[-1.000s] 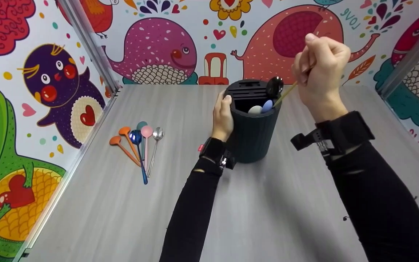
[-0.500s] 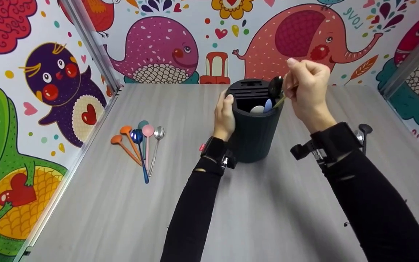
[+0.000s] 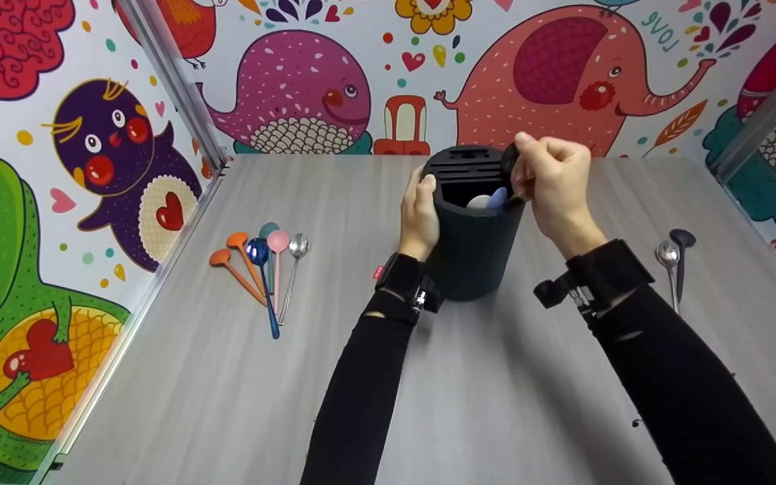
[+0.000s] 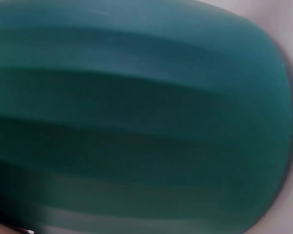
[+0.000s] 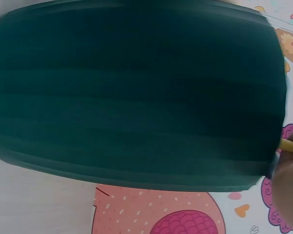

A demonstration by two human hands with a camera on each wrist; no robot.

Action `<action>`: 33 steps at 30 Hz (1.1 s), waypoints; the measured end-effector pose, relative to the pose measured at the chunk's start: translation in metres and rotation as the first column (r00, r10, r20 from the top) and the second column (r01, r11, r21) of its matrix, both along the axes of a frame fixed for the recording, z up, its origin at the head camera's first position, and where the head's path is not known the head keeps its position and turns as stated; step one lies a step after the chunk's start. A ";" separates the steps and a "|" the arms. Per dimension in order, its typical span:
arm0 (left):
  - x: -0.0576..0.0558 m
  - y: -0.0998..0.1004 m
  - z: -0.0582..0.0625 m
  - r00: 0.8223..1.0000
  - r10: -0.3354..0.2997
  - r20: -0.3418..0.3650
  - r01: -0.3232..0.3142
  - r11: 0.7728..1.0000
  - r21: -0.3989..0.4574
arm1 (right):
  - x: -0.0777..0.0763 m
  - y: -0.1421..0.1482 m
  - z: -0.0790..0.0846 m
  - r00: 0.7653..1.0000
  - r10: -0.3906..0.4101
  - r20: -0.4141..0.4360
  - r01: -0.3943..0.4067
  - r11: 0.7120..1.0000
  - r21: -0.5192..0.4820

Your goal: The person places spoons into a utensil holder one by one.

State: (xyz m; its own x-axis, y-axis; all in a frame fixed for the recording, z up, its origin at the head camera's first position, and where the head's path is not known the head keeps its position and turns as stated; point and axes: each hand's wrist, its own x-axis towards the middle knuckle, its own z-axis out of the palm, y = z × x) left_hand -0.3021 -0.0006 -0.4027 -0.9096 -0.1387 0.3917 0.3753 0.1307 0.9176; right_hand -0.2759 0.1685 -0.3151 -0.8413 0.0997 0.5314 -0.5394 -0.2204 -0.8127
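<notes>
A dark green ribbed utensil holder (image 3: 472,263) with a slotted black top stands upright on the table. My left hand (image 3: 418,215) holds its left side, thumb near the rim; its wall (image 4: 136,112) fills the left wrist view. My right hand (image 3: 553,178), at the right of the rim, pinches a thin yellow handle (image 5: 289,146), whose lower end is hidden in the holder. Inside the opening show a whitish spoon head (image 3: 478,201) and a blue one (image 3: 498,197). A dark spoon head (image 3: 509,159) rises beside my right fingers, partly covered by them.
On the left of the table lie several spoons: orange, pink, teal, a metallic blue one (image 3: 257,252) and a silver one (image 3: 299,246). A silver spoon (image 3: 667,254) and a dark grey spoon (image 3: 683,239) lie at right. Printed panels (image 3: 401,60) wall the back and sides.
My right hand has come down and leftward to the rim, and the yellow handle has sunk deeper into the holder. The left hand keeps its hold. The spoons at right have come into view.
</notes>
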 end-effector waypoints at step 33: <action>-0.002 0.002 -0.001 1.000 0.014 -0.021 -0.014 1.000 -0.003 | 0.001 -0.015 -0.031 0.858 -0.379 -0.347 0.500 0.770 0.396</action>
State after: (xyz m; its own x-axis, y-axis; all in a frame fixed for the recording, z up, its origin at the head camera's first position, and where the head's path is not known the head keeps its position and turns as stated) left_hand -0.3038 0.0009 -0.4035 -0.8990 -0.1500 0.4114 0.3929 0.1388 0.9091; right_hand -0.2749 0.1531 -0.3462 -0.6093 0.1229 0.7833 -0.6685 0.4516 -0.5909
